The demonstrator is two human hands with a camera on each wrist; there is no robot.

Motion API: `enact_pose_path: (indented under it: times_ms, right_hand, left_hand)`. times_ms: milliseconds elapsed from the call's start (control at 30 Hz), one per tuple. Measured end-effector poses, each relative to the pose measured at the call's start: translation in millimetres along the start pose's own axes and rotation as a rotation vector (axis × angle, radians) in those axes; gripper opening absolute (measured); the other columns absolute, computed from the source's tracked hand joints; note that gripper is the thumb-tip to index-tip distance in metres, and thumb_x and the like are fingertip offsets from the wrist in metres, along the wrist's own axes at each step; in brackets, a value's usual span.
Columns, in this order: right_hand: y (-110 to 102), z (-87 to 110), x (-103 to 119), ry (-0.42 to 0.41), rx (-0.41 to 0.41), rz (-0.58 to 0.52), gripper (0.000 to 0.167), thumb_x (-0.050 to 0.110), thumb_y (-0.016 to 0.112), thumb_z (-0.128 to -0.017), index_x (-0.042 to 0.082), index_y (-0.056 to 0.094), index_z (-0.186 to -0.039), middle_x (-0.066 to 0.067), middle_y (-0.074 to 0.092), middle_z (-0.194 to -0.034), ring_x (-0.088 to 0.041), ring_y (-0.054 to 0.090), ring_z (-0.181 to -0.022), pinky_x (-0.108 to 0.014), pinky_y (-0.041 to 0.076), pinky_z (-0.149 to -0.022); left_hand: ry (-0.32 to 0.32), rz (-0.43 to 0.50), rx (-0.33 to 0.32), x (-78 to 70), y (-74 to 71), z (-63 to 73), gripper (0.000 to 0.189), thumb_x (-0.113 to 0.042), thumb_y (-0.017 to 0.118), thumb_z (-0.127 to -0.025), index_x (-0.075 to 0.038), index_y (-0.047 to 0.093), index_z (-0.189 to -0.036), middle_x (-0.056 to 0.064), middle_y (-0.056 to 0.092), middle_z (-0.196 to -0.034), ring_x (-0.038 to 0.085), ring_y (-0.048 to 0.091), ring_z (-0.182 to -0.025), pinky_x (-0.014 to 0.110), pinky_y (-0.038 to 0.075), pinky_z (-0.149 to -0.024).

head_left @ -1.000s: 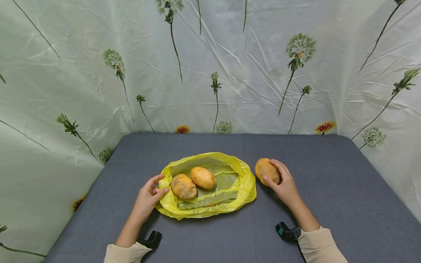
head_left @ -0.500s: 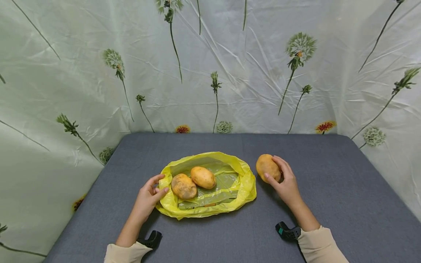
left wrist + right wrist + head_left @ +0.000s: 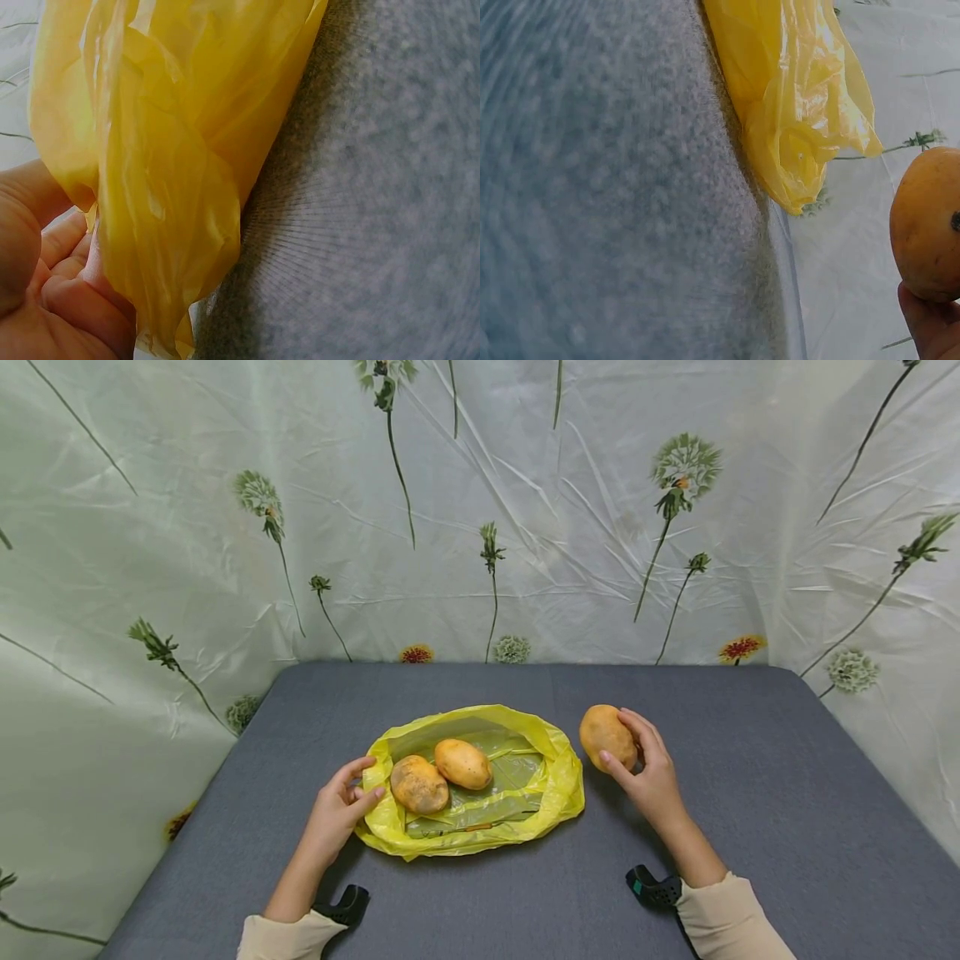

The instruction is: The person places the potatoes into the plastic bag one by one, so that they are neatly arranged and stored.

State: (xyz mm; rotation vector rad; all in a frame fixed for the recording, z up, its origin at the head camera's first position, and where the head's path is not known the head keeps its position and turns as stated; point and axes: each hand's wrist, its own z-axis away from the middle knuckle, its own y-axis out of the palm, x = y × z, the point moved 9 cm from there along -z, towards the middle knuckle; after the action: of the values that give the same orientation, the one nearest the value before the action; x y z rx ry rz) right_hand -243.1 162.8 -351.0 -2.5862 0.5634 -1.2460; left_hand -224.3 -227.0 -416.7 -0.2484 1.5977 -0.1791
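Observation:
A yellow plastic bag [image 3: 562, 789] lies on the table with its mouth spread wide. Inside it are two yellow mangoes, a blotched mango [image 3: 418, 786] and a smoother mango [image 3: 463, 764] touching or nearly touching it. My left hand [image 3: 333, 817] pinches the bag's left rim between thumb and fingers; the left wrist view shows the crumpled film [image 3: 165, 202] beside that palm. My right hand [image 3: 654, 785] grips a third mango [image 3: 604, 735] just right of the bag, raised above the table. In the right wrist view this mango [image 3: 930, 225] shows a dark stem spot.
A grey cloth-covered table [image 3: 757, 793] carries everything. Behind and to the left hangs a pale curtain [image 3: 555, 527] printed with dandelions. A black wrist device [image 3: 656, 888] sits at the right cuff, and another black device [image 3: 347, 907] at the left.
My right hand has lifted its mango upward from the table and then shifted it slightly left toward the bag. The left hand and the bag stay in place.

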Motion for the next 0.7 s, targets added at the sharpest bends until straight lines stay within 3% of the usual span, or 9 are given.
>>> enact_pose_path:
  times_ms: [267,467,700]
  right_hand:
    - [7,-4.1,17,-0.1,0.024,-0.032,0.06,-0.016,0.066,-0.066,-0.013,0.043,-0.122,-0.029,0.04,-0.124,-0.023,0.045,-0.109,-0.014,0.034,-0.087]
    - [19,-8.1,27,-0.111,0.062,-0.069,0.06,-0.015,0.066,-0.067,-0.013,0.043,-0.122,-0.029,0.039,-0.126,-0.031,0.042,-0.11,-0.014,0.034,-0.089]
    - [37,-11.8,40,-0.146,0.112,-0.106,0.06,-0.015,0.067,-0.067,-0.013,0.043,-0.121,-0.029,0.039,-0.126,-0.038,0.038,-0.115,-0.016,0.031,-0.092]
  left_hand:
    - [-0.001,-0.001,0.001,-3.6,1.2,1.7,0.048,-0.001,0.061,-0.084,0.004,0.04,-0.127,0.017,0.045,-0.091,0.008,0.044,-0.059,0.021,0.039,-0.047]
    - [-0.007,-0.009,-0.003,-4.5,1.4,1.3,0.047,-0.001,0.061,-0.084,0.004,0.041,-0.127,0.017,0.045,-0.092,0.009,0.045,-0.06,0.021,0.04,-0.048]
    - [-0.013,0.016,0.002,8.7,-0.9,-2.7,0.049,-0.002,0.062,-0.084,0.003,0.04,-0.128,0.018,0.046,-0.096,0.009,0.046,-0.061,0.022,0.041,-0.047]
